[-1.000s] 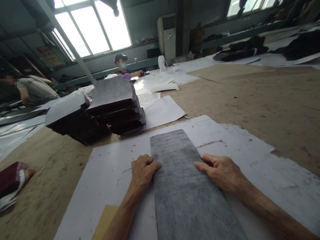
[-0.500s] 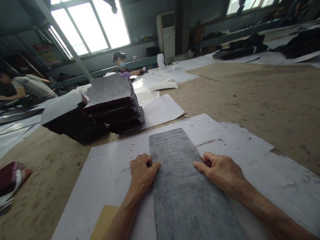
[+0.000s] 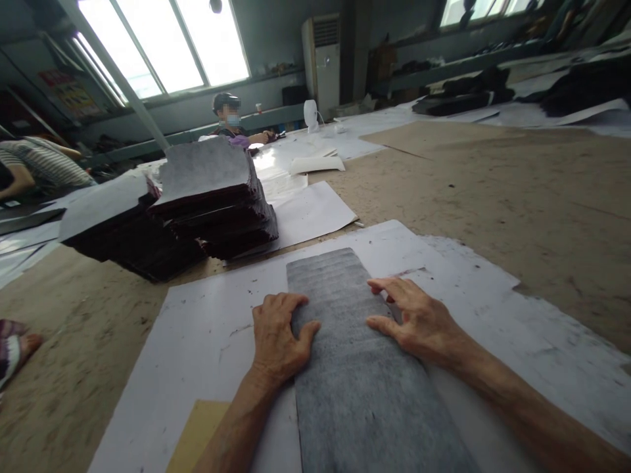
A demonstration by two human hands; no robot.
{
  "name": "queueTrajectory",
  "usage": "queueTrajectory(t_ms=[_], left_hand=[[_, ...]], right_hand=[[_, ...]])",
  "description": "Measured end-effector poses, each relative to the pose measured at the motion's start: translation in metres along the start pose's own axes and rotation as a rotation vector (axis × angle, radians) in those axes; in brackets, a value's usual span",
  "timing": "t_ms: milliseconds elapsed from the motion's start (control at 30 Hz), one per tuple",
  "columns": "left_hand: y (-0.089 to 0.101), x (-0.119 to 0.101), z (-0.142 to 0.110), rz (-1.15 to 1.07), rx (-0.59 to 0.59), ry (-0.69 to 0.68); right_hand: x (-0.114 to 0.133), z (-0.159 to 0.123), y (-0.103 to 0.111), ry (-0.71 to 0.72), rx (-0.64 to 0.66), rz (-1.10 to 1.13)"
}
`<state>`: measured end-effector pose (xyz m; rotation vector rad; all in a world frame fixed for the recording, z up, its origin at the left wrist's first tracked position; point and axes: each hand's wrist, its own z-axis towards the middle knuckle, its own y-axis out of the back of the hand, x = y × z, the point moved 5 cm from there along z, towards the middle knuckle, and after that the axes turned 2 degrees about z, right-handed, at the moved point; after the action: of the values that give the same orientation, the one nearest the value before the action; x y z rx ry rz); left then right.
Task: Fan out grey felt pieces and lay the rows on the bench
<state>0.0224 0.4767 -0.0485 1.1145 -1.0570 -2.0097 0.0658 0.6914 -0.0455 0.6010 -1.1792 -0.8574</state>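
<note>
A long grey panel, felt-like and with rounded far corners (image 3: pixel 362 374), lies flat on white paper (image 3: pixel 221 341) and runs out of view at the bottom. At its left edge is my left hand (image 3: pixel 280 332), thumb and forefinger spread apart over the surface. Across from it, my right hand (image 3: pixel 417 318) rests at the right edge with its thumb and fingers apart. Neither hand grips the panel. Beside my left forearm, partly covered by it, is a yellowish piece of card or paper (image 3: pixel 197 433).
Two tall stacks of dark pieces with grey tops, one nearer (image 3: pixel 113 213) and one behind (image 3: pixel 211 210), stand beyond my left hand. Further off, a masked person (image 3: pixel 231 125) is at the table. At the left edge lies a maroon and white item (image 3: pixel 12 348). Brown table surface (image 3: pixel 468 177) extends right.
Both hands have opened from a pinch on the panel's edges, fingers spreading a little farther up it. The whole view has shifted slightly.
</note>
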Motion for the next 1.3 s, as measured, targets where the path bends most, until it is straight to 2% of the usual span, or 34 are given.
queueTrajectory(t_ms=[100,267,500,800,1100,1233,1300], left_hand=[[-0.003,0.005,0.001,-0.023,0.054,0.104],[-0.008,0.018,0.002,-0.113,0.106,0.242],[-0.007,0.026,0.007,-0.330,0.322,0.243],[-0.008,0.028,0.009,-0.375,0.294,0.309],[-0.010,0.027,0.009,-0.334,0.289,0.276],[-0.006,0.021,0.010,-0.241,0.284,0.243],[-0.003,0.019,0.010,-0.174,0.279,0.250]], right_hand=[[-0.003,0.004,-0.002,-0.139,0.097,0.027],[-0.004,0.003,-0.001,-0.291,0.115,-0.014],[-0.006,-0.005,0.001,-0.447,0.191,-0.064],[-0.007,-0.008,-0.005,-0.484,0.216,-0.020],[-0.003,-0.007,-0.002,-0.533,0.230,-0.034],[-0.002,-0.007,-0.002,-0.519,0.200,-0.083],[-0.003,-0.008,0.000,-0.501,0.137,-0.122]])
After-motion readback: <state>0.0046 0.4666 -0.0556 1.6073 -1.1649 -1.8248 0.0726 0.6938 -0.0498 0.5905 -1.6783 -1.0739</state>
